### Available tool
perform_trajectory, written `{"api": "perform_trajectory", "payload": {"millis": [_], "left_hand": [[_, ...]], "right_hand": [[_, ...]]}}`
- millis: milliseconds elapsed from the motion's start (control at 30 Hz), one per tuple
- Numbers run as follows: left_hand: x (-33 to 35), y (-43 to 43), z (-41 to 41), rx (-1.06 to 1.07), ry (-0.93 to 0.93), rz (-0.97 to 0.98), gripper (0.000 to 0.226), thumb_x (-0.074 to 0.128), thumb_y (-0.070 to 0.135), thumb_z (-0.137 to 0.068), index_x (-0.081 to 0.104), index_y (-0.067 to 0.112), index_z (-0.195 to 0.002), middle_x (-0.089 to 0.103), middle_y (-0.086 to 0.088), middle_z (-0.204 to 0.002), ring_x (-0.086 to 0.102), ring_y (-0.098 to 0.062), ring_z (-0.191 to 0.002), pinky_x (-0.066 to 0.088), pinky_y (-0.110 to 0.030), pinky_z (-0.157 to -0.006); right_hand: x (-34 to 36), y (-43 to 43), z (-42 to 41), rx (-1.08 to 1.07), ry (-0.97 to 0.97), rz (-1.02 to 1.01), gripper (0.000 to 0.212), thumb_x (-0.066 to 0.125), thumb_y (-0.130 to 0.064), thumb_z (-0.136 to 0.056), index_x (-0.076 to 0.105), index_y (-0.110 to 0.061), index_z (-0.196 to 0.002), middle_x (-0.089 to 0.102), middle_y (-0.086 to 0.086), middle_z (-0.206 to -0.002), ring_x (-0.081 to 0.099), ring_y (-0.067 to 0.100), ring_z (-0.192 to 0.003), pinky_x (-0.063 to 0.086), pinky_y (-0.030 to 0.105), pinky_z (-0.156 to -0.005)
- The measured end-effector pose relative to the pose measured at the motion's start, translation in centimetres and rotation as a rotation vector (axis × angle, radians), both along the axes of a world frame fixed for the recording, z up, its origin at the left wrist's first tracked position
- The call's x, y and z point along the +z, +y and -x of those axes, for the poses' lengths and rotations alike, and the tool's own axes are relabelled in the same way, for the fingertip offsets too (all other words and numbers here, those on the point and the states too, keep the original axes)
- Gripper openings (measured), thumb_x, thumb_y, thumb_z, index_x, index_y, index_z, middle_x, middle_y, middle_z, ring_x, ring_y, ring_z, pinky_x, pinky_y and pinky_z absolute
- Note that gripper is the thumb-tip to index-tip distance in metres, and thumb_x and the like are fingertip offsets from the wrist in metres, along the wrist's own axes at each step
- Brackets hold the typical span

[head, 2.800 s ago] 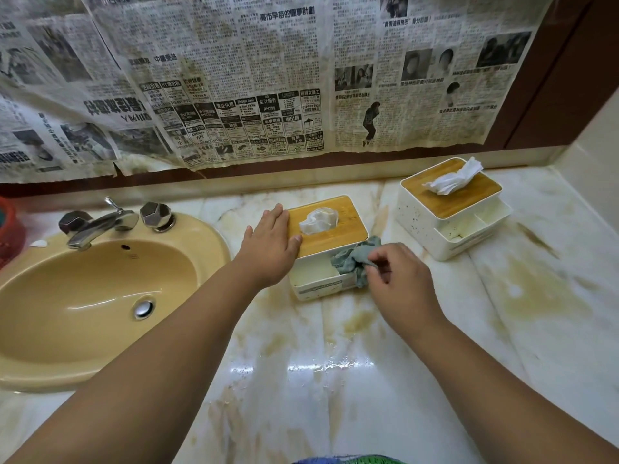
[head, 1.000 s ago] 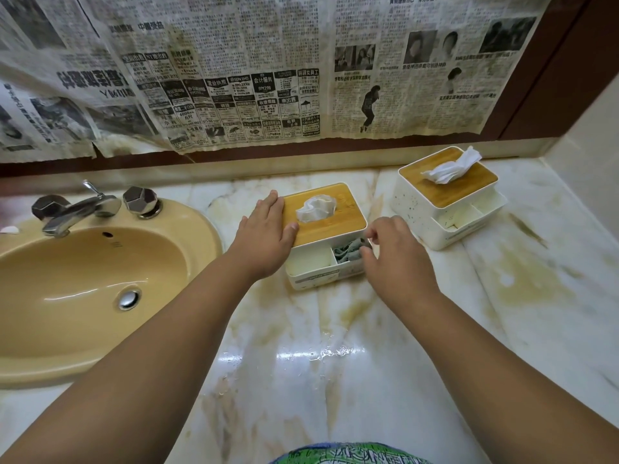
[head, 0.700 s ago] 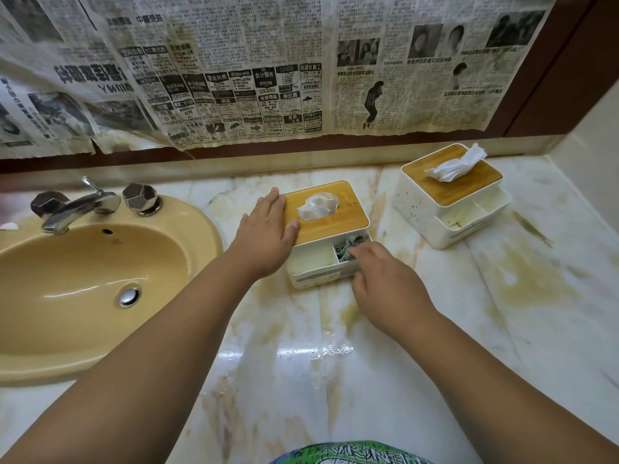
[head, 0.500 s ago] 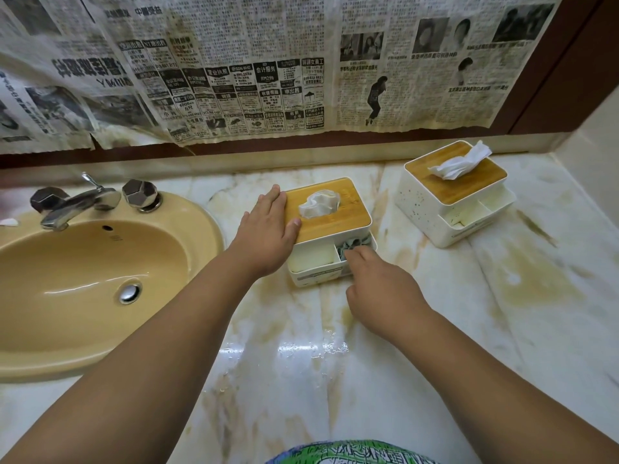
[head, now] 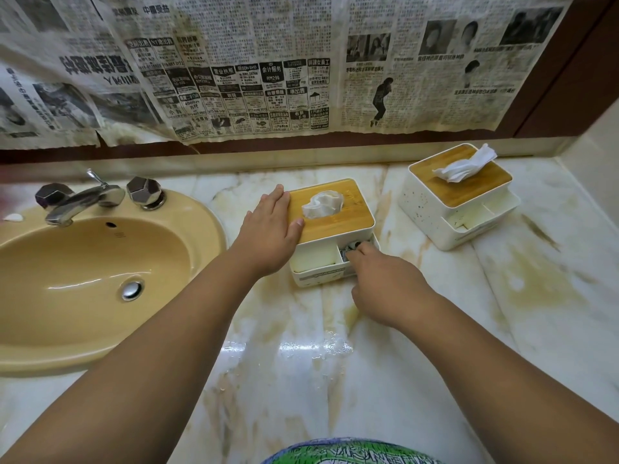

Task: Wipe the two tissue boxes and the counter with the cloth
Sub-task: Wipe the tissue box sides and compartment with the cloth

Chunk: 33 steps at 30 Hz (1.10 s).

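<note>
The right hand (head: 385, 286) is closed on the cloth (head: 351, 245), which is pressed into the right front compartment of the near tissue box (head: 330, 226). The left hand (head: 268, 232) is laid open and flat against the lid. The cloth is judged soft and bunchable; the box light, hence braced. The second tissue box (head: 459, 195) stands apart on the stained counter (head: 502, 313); the sink (head: 93, 269) lies beside.

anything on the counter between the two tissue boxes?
Head view: nothing. Only bare, stained marble counter separates the near tissue box from the far tissue box.
</note>
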<state>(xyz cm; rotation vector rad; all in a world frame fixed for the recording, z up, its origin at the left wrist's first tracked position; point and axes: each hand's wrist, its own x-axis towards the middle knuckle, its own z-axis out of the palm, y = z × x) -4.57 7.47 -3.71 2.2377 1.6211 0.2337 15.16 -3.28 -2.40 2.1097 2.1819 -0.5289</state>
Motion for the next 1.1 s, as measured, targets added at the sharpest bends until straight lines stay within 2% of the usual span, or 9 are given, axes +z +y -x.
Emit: {"api": "perform_trajectory", "payload": {"millis": [267, 467, 600, 700, 767, 833, 900, 1000, 1100], "left_hand": [[0.0, -0.2, -0.1, 0.011, 0.005, -0.022, 0.066, 0.031, 0.049, -0.104, 0.017, 0.015, -0.159, 0.007, -0.001, -0.168, 0.004, -0.024, -0.155, 0.015, -0.052, -0.122], [0.2, -1.2, -0.4, 0.028, 0.062, -0.096, 0.065, 0.036, 0.051, -0.101, 0.032, 0.009, -0.151, 0.025, -0.007, -0.161, 0.021, -0.026, -0.149, 0.023, -0.051, -0.119], [0.5, -2.1, -0.3, 0.04, 0.109, -0.161, 0.062, 0.038, 0.051, -0.101, 0.042, 0.005, -0.143, 0.036, -0.012, -0.151, 0.035, -0.028, -0.139, 0.029, -0.045, -0.114], [0.7, -2.4, -0.3, 0.047, 0.161, -0.196, 0.059, 0.039, 0.052, -0.1, 0.049, 0.004, -0.135, 0.044, -0.013, -0.141, 0.043, -0.03, -0.128, 0.033, -0.043, -0.11], [0.9, -2.6, -0.2, 0.051, 0.204, -0.217, 0.059, 0.04, 0.055, -0.099, 0.053, 0.006, -0.127, 0.049, -0.012, -0.13, 0.047, -0.03, -0.12, 0.035, -0.043, -0.107], [1.0, -2.9, -0.1, 0.067, 0.215, -0.23, 0.059, 0.042, 0.058, -0.097, 0.057, 0.007, -0.123, 0.05, -0.011, -0.124, 0.047, -0.03, -0.117, 0.034, -0.044, -0.108], [1.0, -3.1, 0.0, 0.077, 0.183, -0.241, 0.06, 0.045, 0.058, -0.096, 0.057, 0.006, -0.122, 0.048, -0.012, -0.13, 0.043, -0.03, -0.123, 0.032, -0.043, -0.111], [0.6, -3.3, 0.0, 0.007, 0.086, -0.254, 0.058, 0.048, 0.051, -0.098, 0.053, 0.004, -0.131, 0.04, -0.013, -0.148, 0.036, -0.029, -0.135, 0.028, -0.04, -0.114], [0.4, -3.5, 0.1, -0.042, 0.002, -0.204, 0.062, 0.041, 0.048, -0.099, 0.046, 0.003, -0.142, 0.041, -0.008, -0.15, 0.039, -0.028, -0.134, 0.029, -0.036, -0.114]], "right_hand": [[1.3, -0.3, -1.9, -0.021, 0.061, 0.035, 0.054, 0.044, -0.021, -0.095, 0.04, -0.028, -0.149, 0.04, -0.008, -0.149, 0.057, 0.027, -0.12, 0.05, 0.038, -0.091], [1.1, 0.4, -2.1, -0.033, 0.062, 0.043, 0.041, 0.038, -0.026, -0.099, 0.052, -0.02, -0.137, 0.048, -0.001, -0.141, 0.058, 0.028, -0.119, 0.05, 0.041, -0.095], [0.5, 0.8, -1.9, -0.011, 0.042, 0.053, 0.033, 0.036, -0.028, -0.1, 0.056, -0.018, -0.124, 0.051, 0.0, -0.126, 0.06, 0.029, -0.107, 0.051, 0.039, -0.086], [0.3, 1.6, -2.2, -0.005, 0.078, 0.062, 0.02, 0.034, -0.027, -0.098, 0.052, -0.024, -0.09, 0.054, 0.0, -0.106, 0.059, 0.027, -0.096, 0.05, 0.039, -0.079], [0.5, 2.0, -2.4, -0.083, 0.156, 0.019, 0.027, 0.038, -0.025, -0.097, 0.046, -0.023, -0.071, 0.054, 0.0, -0.085, 0.056, 0.027, -0.084, 0.045, 0.037, -0.069], [0.6, 2.4, -2.5, -0.181, 0.218, -0.118, 0.028, 0.044, -0.026, -0.096, 0.056, -0.019, -0.072, 0.057, 0.002, -0.08, 0.056, 0.027, -0.078, 0.047, 0.036, -0.066], [0.7, 2.6, -2.2, -0.241, 0.216, -0.214, 0.019, 0.051, -0.028, -0.094, 0.064, -0.018, -0.083, 0.058, 0.001, -0.087, 0.057, 0.025, -0.082, 0.048, 0.035, -0.069], [0.6, 2.9, -1.4, -0.262, 0.178, -0.202, 0.016, 0.056, -0.028, -0.089, 0.06, -0.018, -0.077, 0.057, 0.003, -0.081, 0.057, 0.026, -0.075, 0.036, 0.029, -0.055], [0.5, 3.2, -1.0, -0.27, 0.128, -0.184, 0.025, 0.061, -0.033, -0.087, 0.056, -0.019, -0.068, 0.052, -0.001, -0.067, 0.055, 0.025, -0.066, 0.026, 0.025, -0.047]]}}
